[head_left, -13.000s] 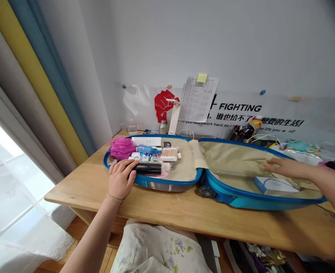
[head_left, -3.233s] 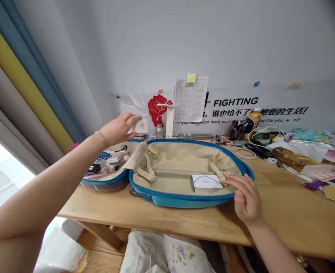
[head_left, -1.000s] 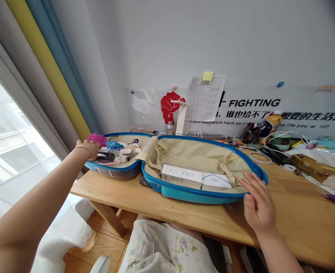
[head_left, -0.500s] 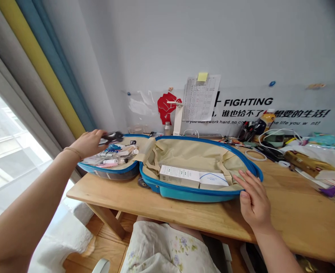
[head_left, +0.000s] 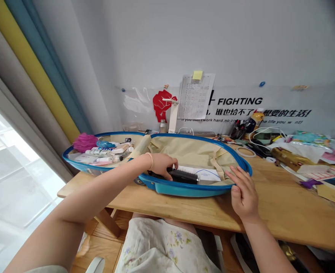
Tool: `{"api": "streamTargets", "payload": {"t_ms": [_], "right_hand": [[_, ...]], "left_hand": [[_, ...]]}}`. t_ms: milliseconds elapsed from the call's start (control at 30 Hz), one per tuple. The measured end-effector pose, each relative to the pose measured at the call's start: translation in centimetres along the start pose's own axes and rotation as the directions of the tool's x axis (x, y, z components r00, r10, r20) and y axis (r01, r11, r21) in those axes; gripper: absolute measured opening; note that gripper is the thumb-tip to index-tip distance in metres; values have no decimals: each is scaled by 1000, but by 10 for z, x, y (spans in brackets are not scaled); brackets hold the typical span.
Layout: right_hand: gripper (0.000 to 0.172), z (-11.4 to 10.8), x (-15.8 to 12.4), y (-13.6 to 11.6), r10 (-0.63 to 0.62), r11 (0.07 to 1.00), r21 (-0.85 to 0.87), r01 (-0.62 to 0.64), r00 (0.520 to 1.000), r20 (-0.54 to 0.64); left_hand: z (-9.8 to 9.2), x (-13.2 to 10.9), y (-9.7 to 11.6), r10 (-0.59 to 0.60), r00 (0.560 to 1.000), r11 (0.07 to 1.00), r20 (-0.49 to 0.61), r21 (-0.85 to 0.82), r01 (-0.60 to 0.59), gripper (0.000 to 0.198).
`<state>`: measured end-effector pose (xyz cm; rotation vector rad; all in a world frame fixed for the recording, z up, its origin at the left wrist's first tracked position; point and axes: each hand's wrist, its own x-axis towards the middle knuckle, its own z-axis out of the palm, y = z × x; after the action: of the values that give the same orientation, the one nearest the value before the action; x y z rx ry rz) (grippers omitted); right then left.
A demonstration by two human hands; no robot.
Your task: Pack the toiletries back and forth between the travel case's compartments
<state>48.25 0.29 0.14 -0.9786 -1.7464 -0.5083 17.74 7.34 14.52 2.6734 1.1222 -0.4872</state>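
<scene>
A blue suitcase (head_left: 184, 191) lies open on the wooden table, its two halves side by side. In the right half, my left hand (head_left: 164, 165) is closed on a dark cylindrical object (head_left: 184, 176), held over the front edge of white boxes (head_left: 210, 174). My right hand (head_left: 244, 191) rests on the right front rim, fingers spread over the edge, holding nothing. The left half holds a pink mesh puff (head_left: 85, 142), a white-and-blue tube (head_left: 99, 152), a bundle of cotton swabs (head_left: 123, 148) and small bottles.
The wooden table (head_left: 281, 201) extends right. At its back right are an orange-labelled bottle (head_left: 257, 118), pens, a tape ring (head_left: 245, 152), cables and a gold pouch (head_left: 289, 157). A white lamp (head_left: 173, 117) stands behind the suitcase. Curtains hang at the left.
My left hand has moved right and down, from above the left half into the right half, with the dark object. The pink puff now shows. My right hand stays on the rim.
</scene>
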Motion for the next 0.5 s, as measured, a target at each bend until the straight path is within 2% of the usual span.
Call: {"api": "streamTargets", "payload": {"t_ms": [133, 233, 367, 500], "right_hand": [[39, 0, -1, 1, 22, 1000, -16, -22, 1000, 13], [39, 0, -1, 1, 40, 999, -22, -40, 999, 17], [39, 0, 0, 0, 27, 999, -19, -27, 1000, 6], [39, 0, 2, 0, 7, 1000, -9, -7, 1000, 8]], "left_hand": [[8, 6, 12, -16, 998, 1000, 68, 18, 15, 49], [11, 7, 17, -29, 998, 999, 57, 34, 27, 44], [11, 5, 14, -69, 997, 996, 27, 63, 67, 48], [10, 3, 7, -70, 997, 998, 11, 1, 70, 44]]}}
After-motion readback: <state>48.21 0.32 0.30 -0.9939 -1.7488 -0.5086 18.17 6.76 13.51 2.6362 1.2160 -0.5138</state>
